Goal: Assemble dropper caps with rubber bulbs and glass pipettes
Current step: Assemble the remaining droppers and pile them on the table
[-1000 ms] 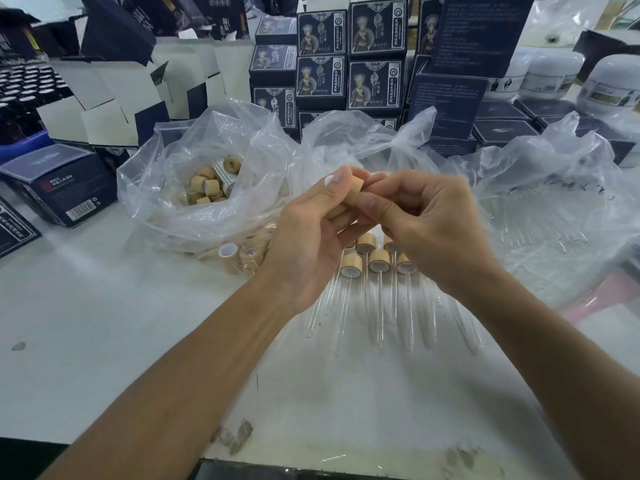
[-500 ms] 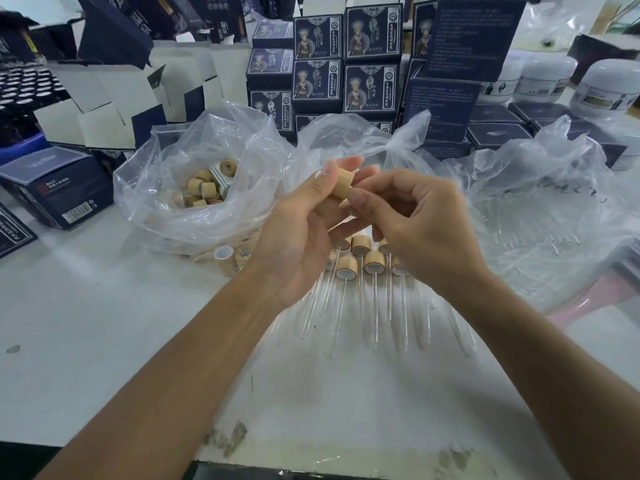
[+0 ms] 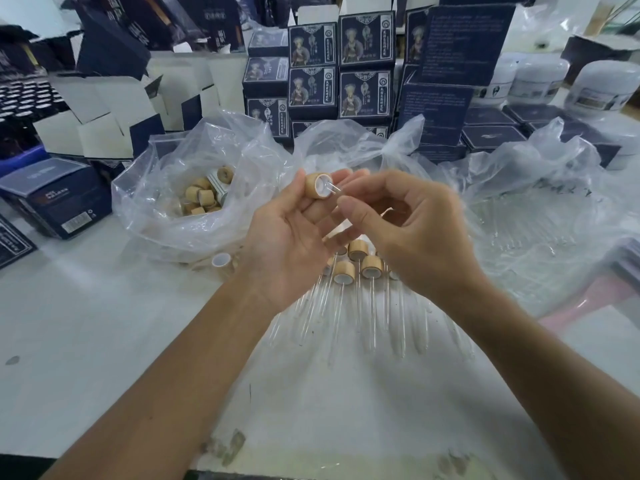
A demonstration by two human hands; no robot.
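Note:
My left hand pinches a tan wooden dropper cap above the table, its white-lined open end turned toward my right hand. A glass pipette sticks out of that opening, and my right hand pinches its other end between thumb and fingers. Below the hands lie several assembled droppers in a row, caps away from me and glass tubes pointing toward me. A clear plastic bag at the left holds several loose caps.
A second clear bag with loose glass pipettes lies at the right. Stacks of dark blue boxes stand behind the bags, folded cartons at the back left, white jars at the back right. One cap lies by the left bag.
The cap has turned so its white open end now shows, and the pipette's end is now visible in it. Both hands stay together at the same spot.

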